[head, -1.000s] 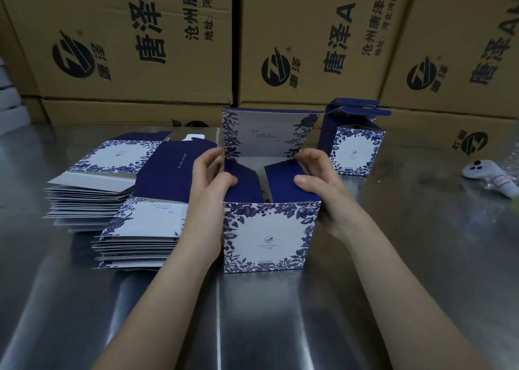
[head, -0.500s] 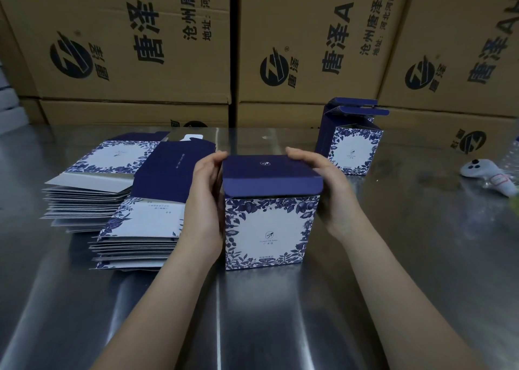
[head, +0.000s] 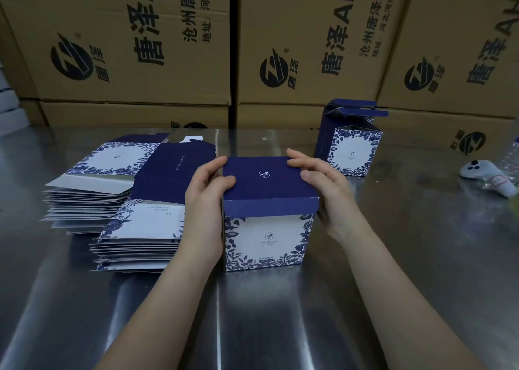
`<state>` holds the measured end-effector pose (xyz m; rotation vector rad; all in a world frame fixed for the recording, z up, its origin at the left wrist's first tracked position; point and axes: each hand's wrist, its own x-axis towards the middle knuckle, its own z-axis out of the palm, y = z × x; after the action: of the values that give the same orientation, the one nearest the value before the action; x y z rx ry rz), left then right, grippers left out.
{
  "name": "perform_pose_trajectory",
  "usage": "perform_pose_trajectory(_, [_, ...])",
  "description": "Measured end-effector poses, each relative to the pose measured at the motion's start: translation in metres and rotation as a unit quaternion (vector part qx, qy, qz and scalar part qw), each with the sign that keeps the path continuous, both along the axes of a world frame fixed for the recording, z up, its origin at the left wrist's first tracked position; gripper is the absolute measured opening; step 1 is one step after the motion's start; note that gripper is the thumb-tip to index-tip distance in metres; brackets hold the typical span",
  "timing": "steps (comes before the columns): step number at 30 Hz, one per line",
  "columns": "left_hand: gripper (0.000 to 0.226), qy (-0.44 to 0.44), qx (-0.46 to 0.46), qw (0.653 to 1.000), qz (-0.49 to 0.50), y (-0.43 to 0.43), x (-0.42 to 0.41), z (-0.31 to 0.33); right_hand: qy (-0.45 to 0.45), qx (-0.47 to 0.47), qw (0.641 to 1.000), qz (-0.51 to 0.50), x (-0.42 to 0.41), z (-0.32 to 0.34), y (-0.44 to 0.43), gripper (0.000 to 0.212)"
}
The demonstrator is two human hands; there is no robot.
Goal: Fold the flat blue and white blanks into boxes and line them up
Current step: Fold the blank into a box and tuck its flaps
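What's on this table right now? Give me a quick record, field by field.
Box in hand: blue and white box, upright, lid flap down, front tab untucked
Left hand: on the box's left side
Right hand: on its right side
Other box: behind, top flaps open
Flat blanks: two stacks, left
Surface: metal table
Backdrop: brown cartons

Left hand (head: 206,192) and right hand (head: 323,184) both forward, forearms converging from bottom of frame. Palms face each other, fingers curled, thumbs pressing down on top.

steel table (head: 421,271) | 2 blank stacks (head: 134,246) | 2 boxes (head: 266,240) | white controller (head: 488,177)
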<state>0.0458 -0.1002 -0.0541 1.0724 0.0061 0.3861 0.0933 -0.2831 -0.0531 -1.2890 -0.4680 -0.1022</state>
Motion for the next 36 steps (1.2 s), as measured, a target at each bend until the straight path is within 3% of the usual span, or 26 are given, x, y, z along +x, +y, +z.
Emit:
perform_pose_trajectory(5, [0.022, 0.004, 0.055, 0.998, 0.038, -0.001, -0.003, 0.003, -0.025, -0.023, 0.996, -0.083, 0.001, 0.0, 0.0, 0.026])
perform_pose_trajectory(9, [0.015, -0.001, 0.08, 0.997, 0.012, -0.002, -0.006, 0.004, -0.036, -0.035, 0.989, -0.139, 0.0, 0.004, 0.001, 0.02])
perform_pose_trajectory(11, [0.027, -0.009, 0.119, 0.993, -0.003, -0.002, -0.007, 0.003, -0.035, -0.042, 0.987, -0.152, -0.001, 0.006, 0.002, 0.019])
perform_pose_trajectory(15, [0.045, -0.025, 0.164, 0.985, -0.035, -0.003, -0.007, -0.001, -0.044, -0.064, 0.988, -0.136, -0.003, 0.007, 0.001, 0.019])
perform_pose_trajectory(21, [0.034, -0.064, 0.291, 0.953, 0.056, -0.003, -0.007, -0.001, -0.046, -0.1, 0.993, -0.045, -0.005, 0.006, 0.0, 0.016])
perform_pose_trajectory(26, [0.024, -0.14, 0.371, 0.911, 0.115, -0.005, -0.007, -0.003, -0.054, -0.121, 0.99, -0.044, -0.008, 0.006, 0.001, 0.022])
perform_pose_trajectory(36, [0.014, -0.146, 0.406, 0.892, 0.133, -0.004, -0.005, -0.003, -0.128, -0.155, 0.976, -0.083, -0.01, 0.008, 0.009, 0.02])
